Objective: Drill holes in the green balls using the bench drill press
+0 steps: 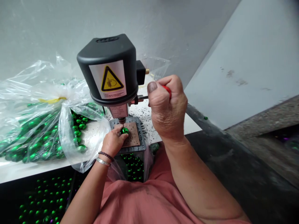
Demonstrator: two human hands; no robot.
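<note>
A shiny green ball [125, 130] is pinched between the thumb and fingers of my left hand [114, 140], on a brown board [131, 139] under the drill bit. My right hand [167, 107] is raised to the right of the black drill press [109, 65], wrapped round its lever. A bit of the lever's red knob [167, 91] shows between the fingers. The board lies on the machine's grey base [143, 137]. The bit comes down to the top of the ball; whether it has entered cannot be seen.
A clear plastic bag [67, 124] of green balls spreads over the white table [14, 172] at left. Dark shavings [149, 121] litter the table near the base. More green balls [133, 168] are below the table edge. A single ball [206, 118] lies at right.
</note>
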